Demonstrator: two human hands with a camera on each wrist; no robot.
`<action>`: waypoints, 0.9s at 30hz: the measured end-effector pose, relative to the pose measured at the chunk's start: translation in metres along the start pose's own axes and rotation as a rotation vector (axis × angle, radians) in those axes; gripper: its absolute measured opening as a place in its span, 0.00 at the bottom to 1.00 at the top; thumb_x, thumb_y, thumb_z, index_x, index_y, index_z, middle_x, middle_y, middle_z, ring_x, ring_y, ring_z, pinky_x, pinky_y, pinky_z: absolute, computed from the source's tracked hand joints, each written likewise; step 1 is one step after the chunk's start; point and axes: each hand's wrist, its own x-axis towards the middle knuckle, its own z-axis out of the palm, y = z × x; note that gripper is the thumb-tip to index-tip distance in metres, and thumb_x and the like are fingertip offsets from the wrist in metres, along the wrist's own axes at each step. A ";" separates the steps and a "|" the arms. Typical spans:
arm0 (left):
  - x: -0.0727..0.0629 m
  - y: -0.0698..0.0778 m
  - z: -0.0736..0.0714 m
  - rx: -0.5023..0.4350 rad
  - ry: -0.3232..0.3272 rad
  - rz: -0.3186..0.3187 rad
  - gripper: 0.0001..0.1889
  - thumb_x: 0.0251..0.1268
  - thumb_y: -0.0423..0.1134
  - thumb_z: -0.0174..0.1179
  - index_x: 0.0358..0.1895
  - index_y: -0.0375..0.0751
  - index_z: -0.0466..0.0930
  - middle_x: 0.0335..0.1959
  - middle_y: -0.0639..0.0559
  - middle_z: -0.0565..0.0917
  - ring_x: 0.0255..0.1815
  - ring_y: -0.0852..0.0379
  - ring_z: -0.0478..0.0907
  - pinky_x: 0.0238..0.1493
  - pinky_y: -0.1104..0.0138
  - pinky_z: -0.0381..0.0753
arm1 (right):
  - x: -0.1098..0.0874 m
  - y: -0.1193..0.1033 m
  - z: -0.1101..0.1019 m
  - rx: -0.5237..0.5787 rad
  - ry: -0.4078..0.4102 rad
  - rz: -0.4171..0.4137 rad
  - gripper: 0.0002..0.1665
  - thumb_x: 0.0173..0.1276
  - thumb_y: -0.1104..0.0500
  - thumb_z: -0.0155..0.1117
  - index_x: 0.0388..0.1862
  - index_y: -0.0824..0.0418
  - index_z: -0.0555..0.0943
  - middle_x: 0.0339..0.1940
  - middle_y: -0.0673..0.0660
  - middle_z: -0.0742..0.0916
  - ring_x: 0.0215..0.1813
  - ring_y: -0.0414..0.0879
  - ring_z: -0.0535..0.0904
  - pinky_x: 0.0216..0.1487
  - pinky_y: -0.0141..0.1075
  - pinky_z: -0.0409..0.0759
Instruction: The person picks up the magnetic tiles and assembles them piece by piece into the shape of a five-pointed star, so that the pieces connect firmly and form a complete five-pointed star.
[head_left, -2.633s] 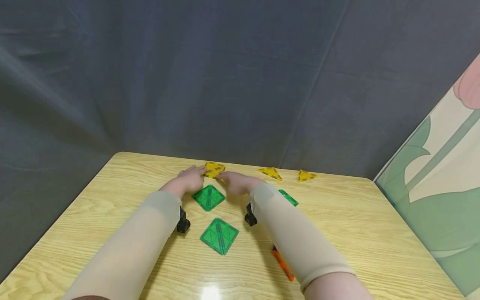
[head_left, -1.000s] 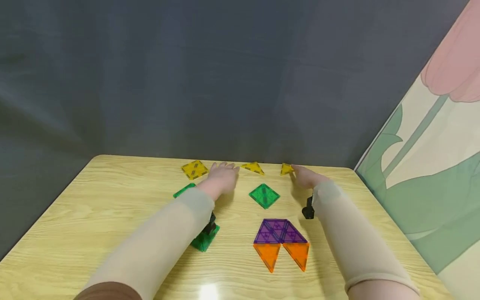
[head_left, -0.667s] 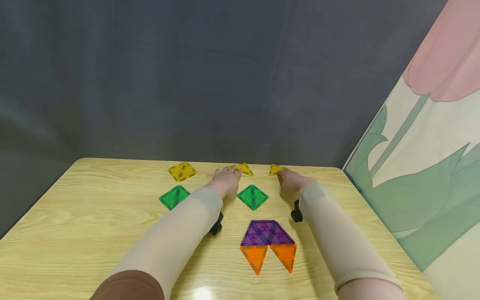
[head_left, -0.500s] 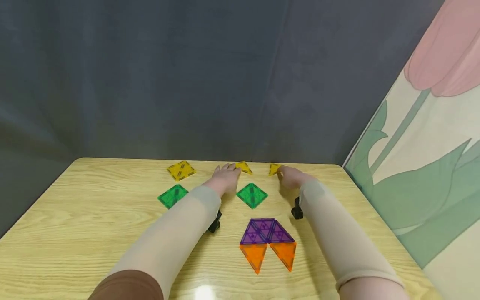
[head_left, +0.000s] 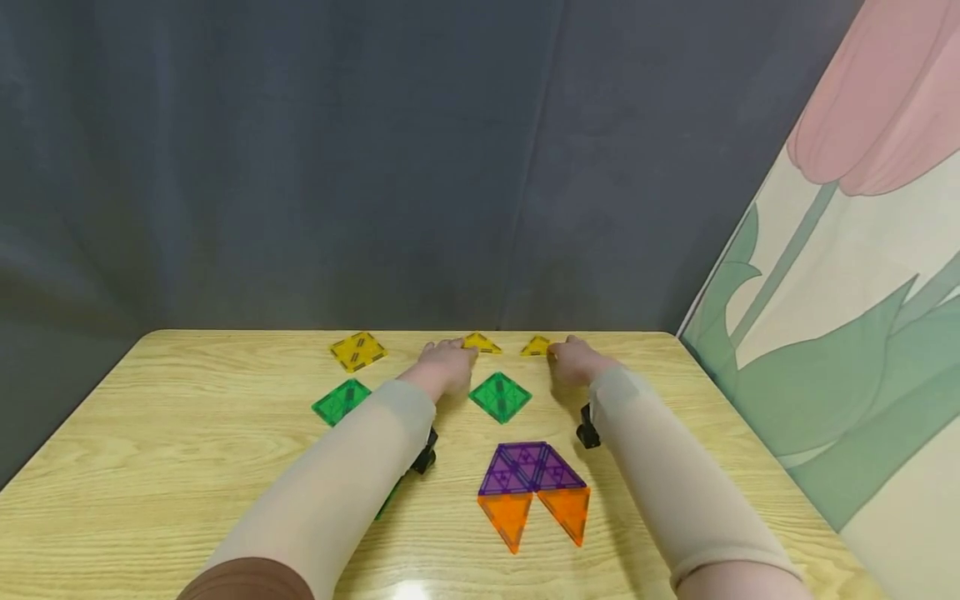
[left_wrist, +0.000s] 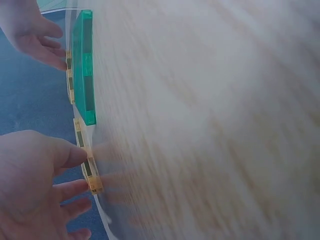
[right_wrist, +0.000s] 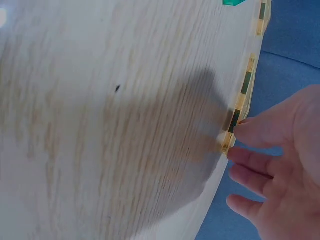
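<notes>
Two yellow triangular magnetic tiles lie near the table's back edge. My left hand (head_left: 448,367) pinches the left yellow triangle (head_left: 483,343) at its left corner. In the left wrist view the thumb sits on that tile's near edge, with the index finger by the corner. The right yellow triangle (head_left: 535,347) is pinched at its right corner by my right hand (head_left: 577,360). Its long edge, seen in the right wrist view, has the thumb (right_wrist: 250,131) against it. Both triangles lie flat, long edges toward me, a gap between them. A green diamond (head_left: 500,397) lies just in front.
A yellow diamond (head_left: 358,352) and a second green diamond (head_left: 341,402) lie to the left. Purple tiles (head_left: 531,467) with two orange triangles (head_left: 507,518) below sit nearer me. My left forearm covers most of another green tile. A dark curtain (head_left: 337,167) hangs behind the table (head_left: 187,433).
Both hands left the yellow diamond and went right, one to each yellow triangle. The right triangle has since turned so its long edge faces me; the left one has turned slightly too.
</notes>
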 end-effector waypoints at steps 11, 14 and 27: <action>0.000 0.007 0.003 0.000 0.018 0.048 0.25 0.81 0.43 0.41 0.78 0.53 0.58 0.79 0.45 0.50 0.78 0.44 0.47 0.75 0.48 0.49 | 0.002 -0.016 0.013 -0.013 0.064 -0.128 0.22 0.72 0.72 0.46 0.62 0.74 0.76 0.50 0.69 0.80 0.54 0.60 0.76 0.60 0.48 0.75; -0.001 0.009 0.003 0.026 0.042 0.059 0.25 0.81 0.43 0.40 0.77 0.51 0.60 0.77 0.45 0.55 0.76 0.44 0.51 0.74 0.49 0.53 | 0.001 -0.029 0.017 -0.035 0.107 -0.154 0.21 0.71 0.71 0.49 0.60 0.71 0.79 0.46 0.65 0.79 0.48 0.58 0.74 0.54 0.47 0.75; -0.004 0.008 -0.005 0.091 0.029 0.028 0.25 0.80 0.52 0.43 0.71 0.45 0.71 0.75 0.46 0.61 0.75 0.46 0.56 0.74 0.50 0.53 | 0.000 -0.057 0.020 0.045 0.081 -0.216 0.21 0.79 0.65 0.48 0.66 0.68 0.75 0.64 0.66 0.78 0.67 0.61 0.70 0.69 0.51 0.67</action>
